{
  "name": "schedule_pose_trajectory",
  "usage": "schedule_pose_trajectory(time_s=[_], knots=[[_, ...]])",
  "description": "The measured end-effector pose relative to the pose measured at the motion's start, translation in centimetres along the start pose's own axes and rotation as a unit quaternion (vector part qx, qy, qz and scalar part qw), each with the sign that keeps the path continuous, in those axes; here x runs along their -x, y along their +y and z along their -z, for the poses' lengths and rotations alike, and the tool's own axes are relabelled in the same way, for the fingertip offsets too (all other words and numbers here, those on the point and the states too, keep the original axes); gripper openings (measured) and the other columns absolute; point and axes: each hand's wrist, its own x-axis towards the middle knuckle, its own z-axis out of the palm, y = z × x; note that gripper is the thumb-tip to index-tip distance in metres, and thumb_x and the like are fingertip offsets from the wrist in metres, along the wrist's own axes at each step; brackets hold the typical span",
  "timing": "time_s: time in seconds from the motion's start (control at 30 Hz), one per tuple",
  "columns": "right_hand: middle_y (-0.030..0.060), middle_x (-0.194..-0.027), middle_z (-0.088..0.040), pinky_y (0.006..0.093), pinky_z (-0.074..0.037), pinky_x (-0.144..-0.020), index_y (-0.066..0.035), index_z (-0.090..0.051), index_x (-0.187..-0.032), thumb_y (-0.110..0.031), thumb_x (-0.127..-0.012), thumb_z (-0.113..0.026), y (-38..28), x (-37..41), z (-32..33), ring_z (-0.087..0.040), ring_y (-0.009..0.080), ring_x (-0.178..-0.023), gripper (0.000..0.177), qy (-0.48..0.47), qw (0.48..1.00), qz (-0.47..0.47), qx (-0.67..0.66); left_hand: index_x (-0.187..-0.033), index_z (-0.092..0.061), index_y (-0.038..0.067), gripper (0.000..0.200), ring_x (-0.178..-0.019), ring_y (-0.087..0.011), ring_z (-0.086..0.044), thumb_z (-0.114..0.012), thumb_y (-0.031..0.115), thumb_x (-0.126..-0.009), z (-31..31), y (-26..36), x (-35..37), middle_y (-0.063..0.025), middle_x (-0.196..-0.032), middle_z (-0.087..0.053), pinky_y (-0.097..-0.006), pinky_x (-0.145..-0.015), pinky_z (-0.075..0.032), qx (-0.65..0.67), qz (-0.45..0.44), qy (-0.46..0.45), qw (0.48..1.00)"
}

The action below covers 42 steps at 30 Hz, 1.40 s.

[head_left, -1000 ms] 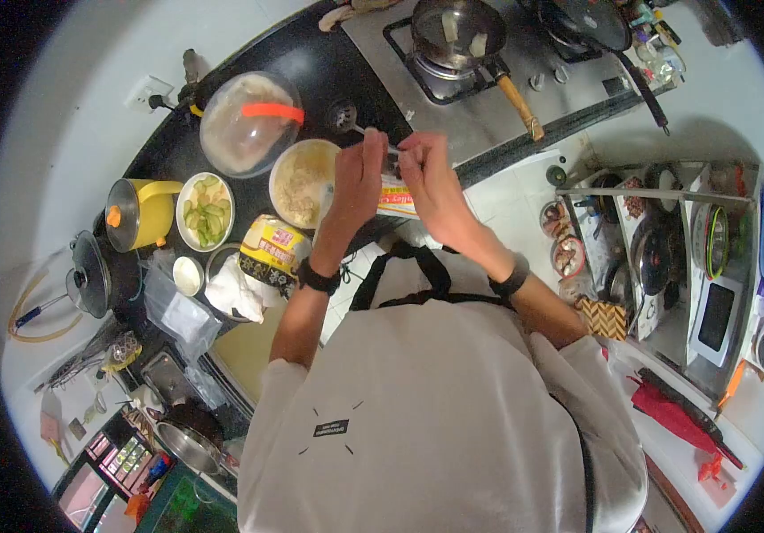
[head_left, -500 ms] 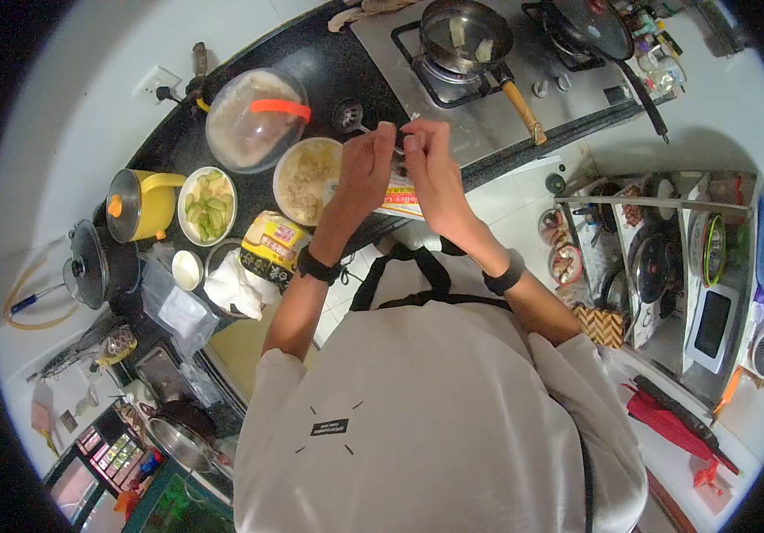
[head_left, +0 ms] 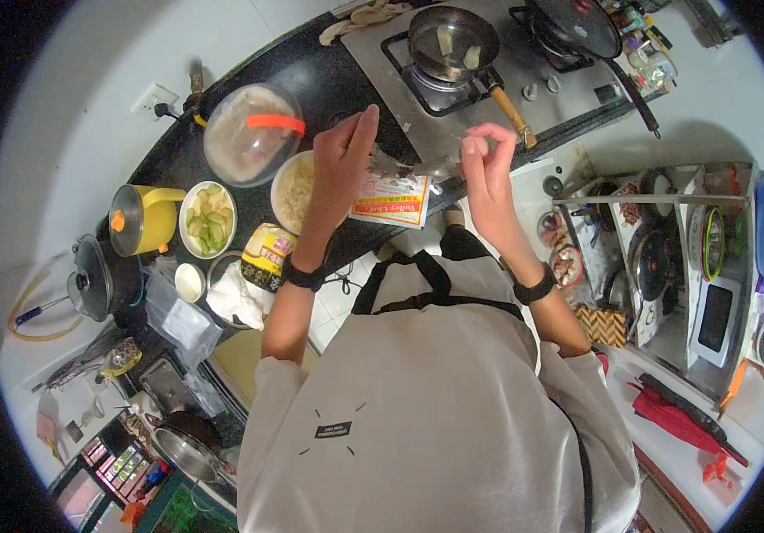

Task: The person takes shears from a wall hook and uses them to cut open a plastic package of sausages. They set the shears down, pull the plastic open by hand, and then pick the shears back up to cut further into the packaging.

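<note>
The hands have been drawn apart since before, left hand (head_left: pixel 343 164) and right hand (head_left: pixel 487 158) each pinched on a stretched thin wrapper (head_left: pixel 408 166), best pulled evenly over the packet (head_left: pixel 392 202).

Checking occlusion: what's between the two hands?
Head view: a thin silvery piece spans from left hand to right hand, just above a printed packet.

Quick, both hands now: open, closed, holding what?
Left hand: grip closed on the white-and-orange printed sachet.
Right hand: grip closed, pinching the same sachet's top edge.
</note>
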Motion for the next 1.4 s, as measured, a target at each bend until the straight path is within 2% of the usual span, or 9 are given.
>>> schedule_pose_trajectory(time_s=[0.23, 0.53, 0.63, 0.7, 0.77, 1.03, 1.1, 1.23, 1.4], knots=[[0.0016, -0.08, -0.043, 0.0251, -0.036, -0.068, -0.004, -0.03, -0.115, -0.014, -0.1, -0.039, 1.2, -0.1, -0.7, -0.039, 0.0081, -0.073, 0.02, -0.031, 0.999, -0.009, -0.026, -0.072, -0.053, -0.001, 0.037, -0.056, -0.005, -0.031, -0.052, 0.026, -0.096, 2.2, -1.0, 0.3, 0.0027, -0.057, -0.037, -0.026, -0.048, -0.028, -0.008, 0.054, -0.017, 0.998], [0.0018, -0.081, -0.042, 0.0251, -0.037, -0.069, -0.004, -0.03, -0.115, -0.015, -0.1, -0.04, 4.6, -0.1, -1.3, -0.038, 0.0089, -0.075, 0.021, -0.057, 0.998, -0.03, -0.023, -0.082, -0.057, -0.004, 0.034, -0.059, -0.0047, -0.033, -0.051, 0.027, -0.097, 2.6, -4.5, 0.4, 0.0025, -0.061, -0.038, -0.0252, -0.05, -0.029, -0.008, 0.066, -0.067, 0.996], [0.002, -0.08, -0.041, 0.0252, -0.037, -0.069, -0.004, -0.03, -0.114, -0.014, -0.1, -0.04, 4.9, 0.1, -1.9, -0.038, 0.0091, -0.074, 0.02, -0.051, 0.997, -0.043, -0.03, -0.085, -0.058, -0.004, 0.034, -0.059, -0.0048, -0.033, -0.051, 0.027, -0.097, 2.7, -4.9, 0.3, 0.0029, -0.062, -0.038, -0.0258, -0.051, -0.029, 0.004, 0.048, -0.05, 0.998], [0.0021, -0.079, -0.041, 0.0258, -0.037, -0.068, -0.004, -0.03, -0.114, -0.013, -0.1, -0.04, 5.2, 0.1, -2.2, -0.038, 0.0091, -0.073, 0.019, -0.047, 0.999, 0.012, 0.0, -0.085, -0.058, -0.004, 0.034, -0.06, -0.0047, -0.033, -0.051, 0.028, -0.097, 2.7, -4.7, 0.3, 0.0033, -0.062, -0.039, -0.0256, -0.051, -0.029, 0.006, 0.058, -0.054, 0.997], [0.0028, -0.079, -0.041, 0.026, -0.038, -0.068, -0.004, -0.03, -0.114, -0.013, -0.1, -0.04, 5.1, 0.1, -2.2, -0.038, 0.0094, -0.073, 0.019, -0.057, 0.998, -0.005, -0.004, -0.085, -0.058, -0.004, 0.034, -0.06, -0.0047, -0.033, -0.051, 0.028, -0.097, 2.9, -4.9, 0.4, 0.0037, -0.062, -0.039, -0.0254, -0.051, -0.029, 0.009, 0.067, -0.057, 0.996], [0.0067, -0.079, -0.044, 0.0291, -0.041, -0.073, -0.003, -0.032, -0.111, -0.01, -0.099, -0.04, 4.5, 0.0, -2.2, -0.044, 0.0137, -0.076, 0.017, -0.098, 0.994, -0.017, 0.046, -0.073, -0.054, 0.005, 0.039, -0.063, -0.0037, -0.033, -0.051, 0.036, -0.096, 3.4, -5.5, 0.7, 0.0071, -0.066, -0.037, -0.0228, -0.055, -0.029, 0.04, 0.138, -0.075, 0.987], [0.0086, -0.081, -0.045, 0.0304, -0.041, -0.073, -0.002, -0.034, -0.11, -0.01, -0.098, -0.04, 4.5, 0.0, -2.5, -0.046, 0.0153, -0.077, 0.015, -0.093, 0.993, 0.019, 0.068, -0.073, -0.054, 0.006, 0.039, -0.065, -0.0038, -0.034, -0.051, 0.039, -0.095, 3.6, -5.8, 0.7, 0.0074, -0.067, -0.038, -0.0226, -0.056, -0.029, 0.061, 0.147, -0.077, 0.984], [0.0106, -0.084, -0.046, 0.0312, -0.042, -0.073, -0.002, -0.036, -0.109, -0.01, -0.099, -0.039, 4.4, 0.0, -2.8, -0.047, 0.0167, -0.078, 0.014, -0.101, 0.991, 0.024, 0.079, -0.071, -0.052, 0.01, 0.041, -0.067, -0.0041, -0.035, -0.052, 0.044, -0.093, 3.6, -6.4, 1.0, 0.0077, -0.07, -0.039, -0.0224, -0.06, -0.031, 0.084, 0.17, -0.065, 0.98], [0.0162, -0.083, -0.052, 0.0352, -0.044, -0.069, -0.001, -0.038, -0.108, -0.011, -0.099, -0.038, 3.4, -0.2, -3.2, -0.054, 0.0244, -0.073, 0.014, -0.096, 0.99, -0.007, 0.099, -0.07, -0.051, 0.009, 0.04, -0.067, -0.0041, -0.036, -0.052, 0.042, -0.094, 3.3, -6.0, 1.1, 0.0074, -0.071, -0.041, -0.0229, -0.059, -0.031, 0.079, 0.162, -0.052, 0.982]])
